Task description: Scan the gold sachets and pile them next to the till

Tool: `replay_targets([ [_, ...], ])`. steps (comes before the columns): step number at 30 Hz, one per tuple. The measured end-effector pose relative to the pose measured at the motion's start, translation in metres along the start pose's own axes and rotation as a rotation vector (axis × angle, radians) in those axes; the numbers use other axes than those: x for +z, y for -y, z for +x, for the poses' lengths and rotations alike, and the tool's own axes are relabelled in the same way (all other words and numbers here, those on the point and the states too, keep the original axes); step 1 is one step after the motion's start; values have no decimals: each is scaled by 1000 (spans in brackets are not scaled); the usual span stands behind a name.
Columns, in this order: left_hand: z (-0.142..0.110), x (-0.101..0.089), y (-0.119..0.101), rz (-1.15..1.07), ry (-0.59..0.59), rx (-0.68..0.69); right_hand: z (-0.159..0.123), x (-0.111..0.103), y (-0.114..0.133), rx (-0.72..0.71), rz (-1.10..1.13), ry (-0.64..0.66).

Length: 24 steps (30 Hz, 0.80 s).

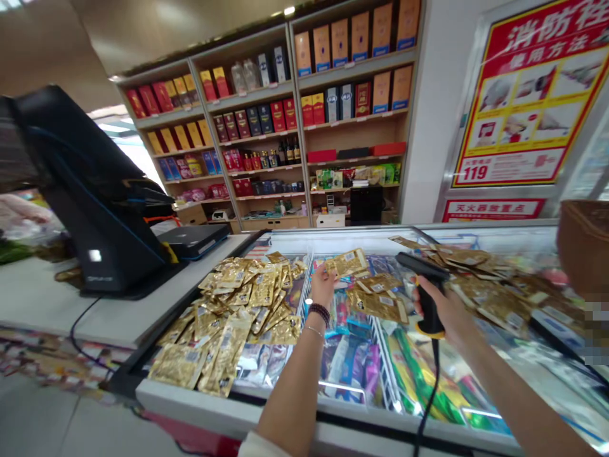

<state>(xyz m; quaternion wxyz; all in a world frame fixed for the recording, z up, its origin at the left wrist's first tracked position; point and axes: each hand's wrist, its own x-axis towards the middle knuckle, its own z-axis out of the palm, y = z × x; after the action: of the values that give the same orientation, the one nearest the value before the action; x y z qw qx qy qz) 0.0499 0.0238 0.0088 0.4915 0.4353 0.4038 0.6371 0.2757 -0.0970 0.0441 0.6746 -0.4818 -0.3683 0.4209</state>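
Observation:
My left hand (325,284), with a beaded bracelet on the wrist, is closed on the near end of a gold foil packet (349,261) that carries a white barcode label. In my right hand (435,304) is a black and yellow barcode scanner (425,270), its head turned left towards the packet and its cord hanging down. Between and below the hands, a few more gold packets (378,298) rest on the freezer's glass top. A large heap of gold packets (247,292) lies to the left of my left hand. More packets (495,292) are spread beyond my right hand.
The chest freezer (223,406) holds colourful wrapped goods in wire baskets under the glass. A counter (42,304) with a black checkout terminal (95,203) stands at left. Shelves (295,127) of boxes line the back wall. A person's part (583,254) shows at the right edge.

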Motion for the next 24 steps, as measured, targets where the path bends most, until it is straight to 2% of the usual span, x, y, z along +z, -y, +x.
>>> replay_targets([
  [4,-6,-10,-8,-87,0,-16,-16,25,-7,-32,-76,145],
  [8,-10,-12,-9,-99,-14,-9,-24,33,-13,-70,-193,272],
  [12,-12,-11,-12,-100,43,-16,-25,32,-14,-80,-176,222],
  [15,-13,-12,-13,-87,79,-29,-23,29,-14,-40,-166,237],
  [24,-12,-16,-9,-48,52,-30,-20,26,-17,-37,-207,277],
])
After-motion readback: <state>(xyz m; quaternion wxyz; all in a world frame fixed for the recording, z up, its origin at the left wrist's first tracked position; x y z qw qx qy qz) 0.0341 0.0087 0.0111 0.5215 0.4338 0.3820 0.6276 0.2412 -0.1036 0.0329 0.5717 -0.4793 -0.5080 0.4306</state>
